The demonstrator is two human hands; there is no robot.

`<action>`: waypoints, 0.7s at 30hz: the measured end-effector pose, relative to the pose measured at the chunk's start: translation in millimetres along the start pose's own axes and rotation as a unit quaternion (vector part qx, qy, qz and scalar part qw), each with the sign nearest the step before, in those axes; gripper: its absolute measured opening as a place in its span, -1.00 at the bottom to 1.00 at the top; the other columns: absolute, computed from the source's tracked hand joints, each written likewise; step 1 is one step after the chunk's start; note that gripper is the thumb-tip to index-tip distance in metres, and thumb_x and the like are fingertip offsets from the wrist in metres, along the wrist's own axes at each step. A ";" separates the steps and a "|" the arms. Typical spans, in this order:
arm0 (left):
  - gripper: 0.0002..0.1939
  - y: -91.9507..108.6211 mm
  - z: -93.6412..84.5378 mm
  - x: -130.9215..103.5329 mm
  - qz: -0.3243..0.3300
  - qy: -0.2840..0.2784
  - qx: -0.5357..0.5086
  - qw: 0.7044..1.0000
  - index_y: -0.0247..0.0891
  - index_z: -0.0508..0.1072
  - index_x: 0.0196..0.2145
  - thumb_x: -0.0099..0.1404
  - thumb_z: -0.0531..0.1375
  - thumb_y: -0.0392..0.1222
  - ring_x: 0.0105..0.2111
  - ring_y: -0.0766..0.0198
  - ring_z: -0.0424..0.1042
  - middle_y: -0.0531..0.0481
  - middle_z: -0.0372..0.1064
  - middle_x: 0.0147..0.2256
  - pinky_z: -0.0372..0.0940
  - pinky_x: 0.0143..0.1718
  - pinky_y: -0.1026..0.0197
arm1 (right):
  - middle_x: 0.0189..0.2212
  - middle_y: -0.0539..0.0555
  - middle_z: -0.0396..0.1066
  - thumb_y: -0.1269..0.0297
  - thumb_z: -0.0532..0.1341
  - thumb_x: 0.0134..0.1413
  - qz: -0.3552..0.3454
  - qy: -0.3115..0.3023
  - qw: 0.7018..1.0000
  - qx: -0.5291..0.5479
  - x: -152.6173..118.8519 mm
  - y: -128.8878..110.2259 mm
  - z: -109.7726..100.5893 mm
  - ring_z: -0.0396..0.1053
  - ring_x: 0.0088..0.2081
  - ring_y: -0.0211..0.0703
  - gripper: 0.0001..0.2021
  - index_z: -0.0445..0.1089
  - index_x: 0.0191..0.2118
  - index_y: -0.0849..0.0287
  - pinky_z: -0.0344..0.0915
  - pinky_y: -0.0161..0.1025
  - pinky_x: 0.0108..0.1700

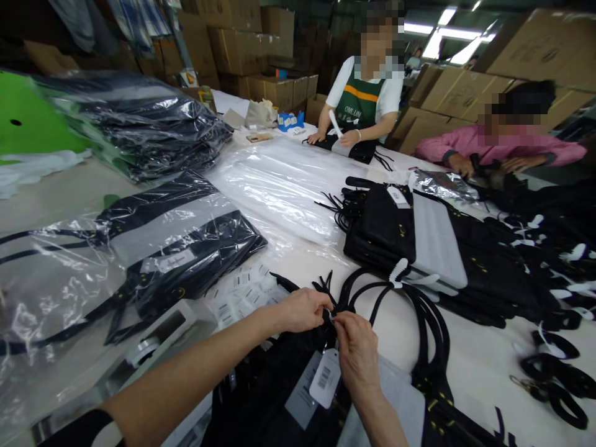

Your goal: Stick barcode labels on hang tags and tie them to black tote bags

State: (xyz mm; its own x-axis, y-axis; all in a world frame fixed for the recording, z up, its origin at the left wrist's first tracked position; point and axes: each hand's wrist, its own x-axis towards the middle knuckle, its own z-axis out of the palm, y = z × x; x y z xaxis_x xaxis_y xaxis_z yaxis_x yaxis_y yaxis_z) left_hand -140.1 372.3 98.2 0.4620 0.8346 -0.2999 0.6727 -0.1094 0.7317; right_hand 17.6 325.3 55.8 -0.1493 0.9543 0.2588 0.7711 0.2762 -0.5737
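I see the barcode tag (325,378) hanging over a black bag (261,403) at the table's near edge. My right hand (358,347) pinches the tag's string; my left hand (305,310) meets it there, its grip unclear to me. Leftward, a clear plastic sleeve (60,273) holds another black bag (209,226); filled sleeves (144,118) are piled behind, cardboard boxes (235,49) beyond.

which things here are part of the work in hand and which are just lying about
Likely in use:
black bag under the left hand and right hand
barcode tag hanging below the fingers
perhaps the loose labels beside them

Seemingly just lying about:
green sheet, far left
cardboard boxes, behind
blue packet, far end
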 end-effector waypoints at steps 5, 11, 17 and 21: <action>-0.82 2.3 8.4 7.8 0.005 0.009 -0.020 1.000 -0.23 0.49 -0.35 0.02 0.18 -0.27 -0.43 0.31 0.34 0.10 0.41 -0.49 0.18 -0.38 0.35 | -0.34 0.09 0.39 0.29 -0.03 0.12 0.011 -0.010 1.000 0.027 1.2 0.2 -0.8 0.27 -0.27 -0.12 -0.78 0.35 -0.36 0.14 0.15 -0.14 -0.21; -0.82 5.1 15.5 12.0 0.006 0.020 -0.064 0.998 -0.26 0.48 -0.47 0.05 0.09 -0.39 -0.37 0.31 0.33 0.07 0.41 -0.45 0.17 -0.29 0.33 | -0.35 0.11 0.38 0.30 -0.03 0.11 0.028 -0.003 0.999 0.032 -3.1 2.4 -1.8 0.27 -0.26 -0.10 -0.80 0.32 -0.35 0.17 0.16 -0.12 -0.21; -0.94 5.0 18.0 9.6 -0.024 0.014 -0.198 0.980 -0.34 0.42 -0.58 -0.07 0.14 -0.40 -0.52 0.38 0.26 0.10 0.29 -0.56 0.17 -0.45 0.35 | -0.36 0.12 0.38 0.29 -0.03 0.10 0.040 0.022 0.998 0.045 -3.1 5.2 -1.1 0.27 -0.27 -0.10 -0.81 0.30 -0.36 0.17 0.19 -0.11 -0.22; -0.94 5.8 21.9 8.8 -0.067 0.004 -0.324 0.944 -0.37 0.37 -0.57 -0.09 0.10 -0.39 -0.71 0.46 0.13 0.16 0.17 -0.71 0.04 -0.68 0.39 | -0.32 0.15 0.34 0.23 -0.02 0.10 0.065 0.082 0.994 0.031 -12.3 -4.9 -8.4 0.25 -0.22 -0.07 -0.81 0.28 -0.31 0.18 0.18 -0.07 -0.15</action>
State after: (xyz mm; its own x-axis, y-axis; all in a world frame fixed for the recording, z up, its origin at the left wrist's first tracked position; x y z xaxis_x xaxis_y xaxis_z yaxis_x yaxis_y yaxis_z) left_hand -119.5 367.2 86.5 0.3914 0.8222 -0.4133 0.2285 0.3483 0.9091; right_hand 20.8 311.3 61.9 0.0559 0.9528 0.2985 0.7363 0.1625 -0.6568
